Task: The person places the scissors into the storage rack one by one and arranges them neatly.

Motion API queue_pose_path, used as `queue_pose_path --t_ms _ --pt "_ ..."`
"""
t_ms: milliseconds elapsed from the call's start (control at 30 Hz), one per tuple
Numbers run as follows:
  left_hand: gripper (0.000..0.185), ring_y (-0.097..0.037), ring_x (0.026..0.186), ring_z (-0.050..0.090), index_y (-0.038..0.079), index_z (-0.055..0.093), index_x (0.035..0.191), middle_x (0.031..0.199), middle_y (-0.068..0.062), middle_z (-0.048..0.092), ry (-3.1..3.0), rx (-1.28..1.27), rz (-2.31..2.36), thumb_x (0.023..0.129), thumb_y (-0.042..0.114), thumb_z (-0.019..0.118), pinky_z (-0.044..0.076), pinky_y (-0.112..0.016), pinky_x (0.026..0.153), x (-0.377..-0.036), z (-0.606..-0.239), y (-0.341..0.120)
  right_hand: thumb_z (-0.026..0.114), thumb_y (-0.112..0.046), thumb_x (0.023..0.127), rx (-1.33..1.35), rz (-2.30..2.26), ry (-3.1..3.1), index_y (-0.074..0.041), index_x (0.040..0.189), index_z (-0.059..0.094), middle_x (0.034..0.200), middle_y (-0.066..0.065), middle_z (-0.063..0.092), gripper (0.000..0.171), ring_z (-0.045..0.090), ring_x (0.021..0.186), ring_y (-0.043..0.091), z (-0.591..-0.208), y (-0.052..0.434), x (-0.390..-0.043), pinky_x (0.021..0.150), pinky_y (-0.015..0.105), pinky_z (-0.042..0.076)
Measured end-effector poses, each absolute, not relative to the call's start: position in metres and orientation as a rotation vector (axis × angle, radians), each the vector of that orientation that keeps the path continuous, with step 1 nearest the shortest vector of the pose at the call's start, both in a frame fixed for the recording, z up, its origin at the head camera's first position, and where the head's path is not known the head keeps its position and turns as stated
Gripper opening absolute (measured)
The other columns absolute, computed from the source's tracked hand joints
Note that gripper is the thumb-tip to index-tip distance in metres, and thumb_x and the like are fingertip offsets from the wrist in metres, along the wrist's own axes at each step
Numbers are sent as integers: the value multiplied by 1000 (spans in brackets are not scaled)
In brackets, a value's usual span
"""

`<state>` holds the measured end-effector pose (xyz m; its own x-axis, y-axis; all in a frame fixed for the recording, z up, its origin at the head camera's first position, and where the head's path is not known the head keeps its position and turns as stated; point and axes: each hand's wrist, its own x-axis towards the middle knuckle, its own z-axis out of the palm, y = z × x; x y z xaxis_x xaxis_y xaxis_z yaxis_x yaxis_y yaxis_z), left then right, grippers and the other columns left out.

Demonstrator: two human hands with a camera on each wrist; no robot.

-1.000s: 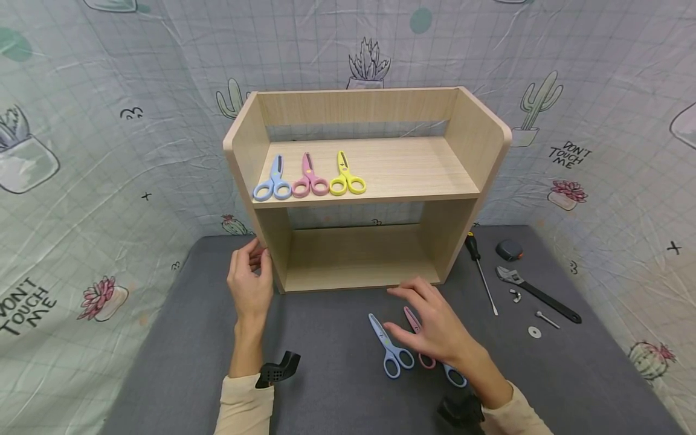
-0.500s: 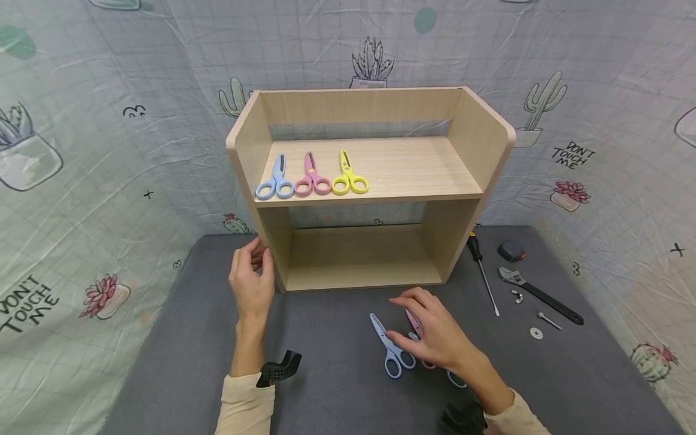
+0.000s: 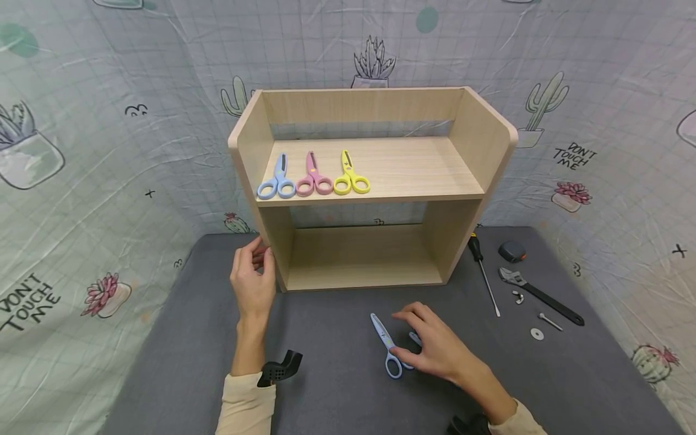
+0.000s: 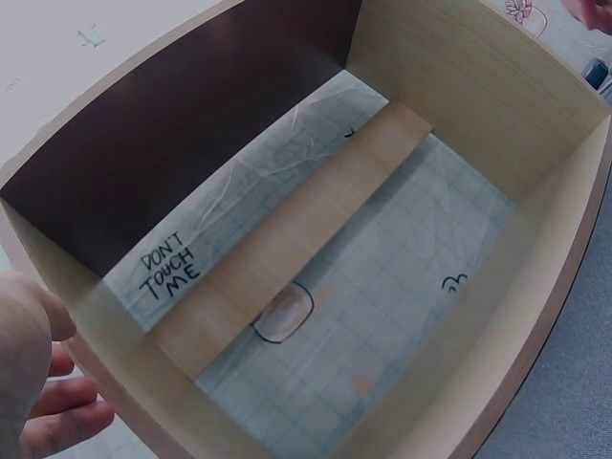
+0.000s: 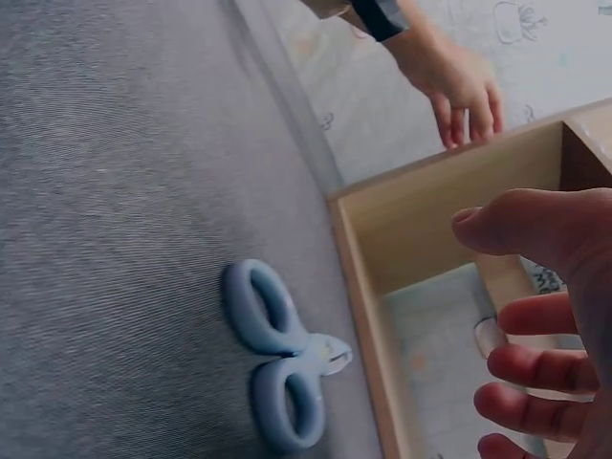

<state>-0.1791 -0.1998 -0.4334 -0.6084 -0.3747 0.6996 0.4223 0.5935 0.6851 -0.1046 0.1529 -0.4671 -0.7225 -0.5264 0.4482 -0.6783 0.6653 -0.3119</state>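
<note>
Wooden shelf unit (image 3: 375, 181) stands at the desk's (image 3: 326, 393) far edge, about centred, open front facing the person. Its upper shelf carries three small scissors in a row toward the left end: blue shelf scissors (image 3: 276, 179), pink shelf scissors (image 3: 313, 176), yellow shelf scissors (image 3: 350, 174), handles toward the front edge. Lower compartment shows only its board.

Left hand (image 3: 252, 281) rests against the unit's left side panel near the bottom front corner, fingers loosely curved and touching the wood, grip not closed round anything.

Right hand (image 3: 435, 344) lies low over the desk in front of the unit, right of centre; fingers curl down onto scissors mostly hidden beneath the palm, so whether the grip is clamped on them cannot be told. Blue desk scissors (image 3: 388, 347) lie just left of that hand, blades pointing at the unit, handles next to the thumb.

Near the desk's right edge: screwdriver (image 3: 484, 272), wrench (image 3: 538, 294), tape measure (image 3: 512, 251), washer (image 3: 537, 333), bolt (image 3: 548, 320).
</note>
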Motion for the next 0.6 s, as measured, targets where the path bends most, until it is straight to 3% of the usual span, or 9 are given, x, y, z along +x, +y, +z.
queue_pose_path --t_ms 267,600 --pt "28 -34 80 66 -7 65 121 100 -24 64 -1920 -44 -1120 98 7 62 44 1 75 -180 -434 -200 85 -43 74 948 625 -2652 -11 120 69 117 1 63 59 59 127 32 -479 156 -98 99 48 54" --pt "28 -33 80 66 -6 66 121 100 -23 64 -1915 -41 -1122 98 8 62 44 0 75 -180 -435 -200 82 -52 74 903 567 -2783 -16 124 67 117 -5 60 63 57 103 14 -491 158 -92 88 40 52"
